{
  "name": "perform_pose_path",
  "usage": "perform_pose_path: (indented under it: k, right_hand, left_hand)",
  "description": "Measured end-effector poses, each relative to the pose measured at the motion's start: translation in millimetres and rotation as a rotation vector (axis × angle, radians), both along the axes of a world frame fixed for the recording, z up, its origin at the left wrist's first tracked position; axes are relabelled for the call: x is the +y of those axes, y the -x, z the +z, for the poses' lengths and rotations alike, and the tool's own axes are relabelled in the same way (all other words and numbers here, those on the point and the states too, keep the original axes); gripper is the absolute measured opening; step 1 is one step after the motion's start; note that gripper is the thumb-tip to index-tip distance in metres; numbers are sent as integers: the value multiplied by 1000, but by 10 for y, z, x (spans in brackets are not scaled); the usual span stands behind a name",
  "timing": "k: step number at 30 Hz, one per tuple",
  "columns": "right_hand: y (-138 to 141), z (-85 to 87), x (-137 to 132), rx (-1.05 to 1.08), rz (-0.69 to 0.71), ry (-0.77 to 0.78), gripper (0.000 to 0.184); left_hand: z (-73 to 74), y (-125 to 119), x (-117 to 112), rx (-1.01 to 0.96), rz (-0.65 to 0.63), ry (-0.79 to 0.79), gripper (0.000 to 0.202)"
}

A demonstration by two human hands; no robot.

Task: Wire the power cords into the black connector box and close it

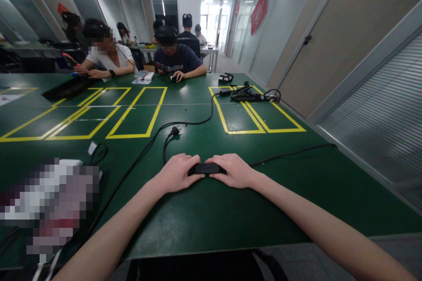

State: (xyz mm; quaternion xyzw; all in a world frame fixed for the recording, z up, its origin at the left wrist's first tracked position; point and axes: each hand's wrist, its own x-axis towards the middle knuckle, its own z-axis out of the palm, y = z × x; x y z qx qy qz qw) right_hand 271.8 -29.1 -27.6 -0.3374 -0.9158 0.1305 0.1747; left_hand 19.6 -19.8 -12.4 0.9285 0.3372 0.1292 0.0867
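A black power adapter (207,168) lies across the front part of the green table, gripped at both ends. My left hand (180,172) closes round its left end, and my right hand (231,170) round its right end; the fingers hide both ends. From behind my left hand a short black cord curves up to a plug (174,131) on the tabletop. A thin black cable (293,153) runs from behind my right hand to the table's right edge.
A long black cord (184,122) crosses the green table (280,202) to a tangle of black cables (247,93) at back right. Blurred-out items (62,206) lie at left. Two people sit across the table, near a black tray (66,89). Yellow tape marks rectangles.
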Motion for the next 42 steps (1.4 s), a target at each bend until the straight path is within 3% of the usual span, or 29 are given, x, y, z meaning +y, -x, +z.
perform_pose_path:
  k: [5, 16, 21, 24, 26, 29, 32, 36, 42]
  right_hand:
    - [-1, 0, 14, 39, 13, -114, 33]
    - [13, -41, 3, 164, 23, -221, 27]
    - [-18, -67, 1, 165, 100, -434, 27]
    - [-24, -83, -4, 161, 122, -595, 31]
    - [-20, -88, -2, 161, 120, -624, 31]
    - [-6, -79, 6, 96, 90, -511, 34]
    - [12, -66, 5, 58, 49, -330, 50]
    - [32, -52, -20, 90, -16, -134, 28]
    - [39, -12, -52, 111, -73, -89, 23]
  left_hand:
    - [-2, -5, 3, 30, -30, -55, 22]
    - [-39, -15, -14, -93, -49, -32, 33]
    - [1, -52, -47, -263, 76, 225, 54]
    - [53, -94, -66, -297, 195, 504, 53]
    - [73, -106, -67, -314, 193, 634, 51]
    - [64, -95, -64, -390, 166, 611, 38]
    - [26, -69, -75, -346, 179, 377, 28]
    - [-23, -53, -97, -257, 120, 185, 26]
    - [-53, -54, -91, -186, 146, 128, 19]
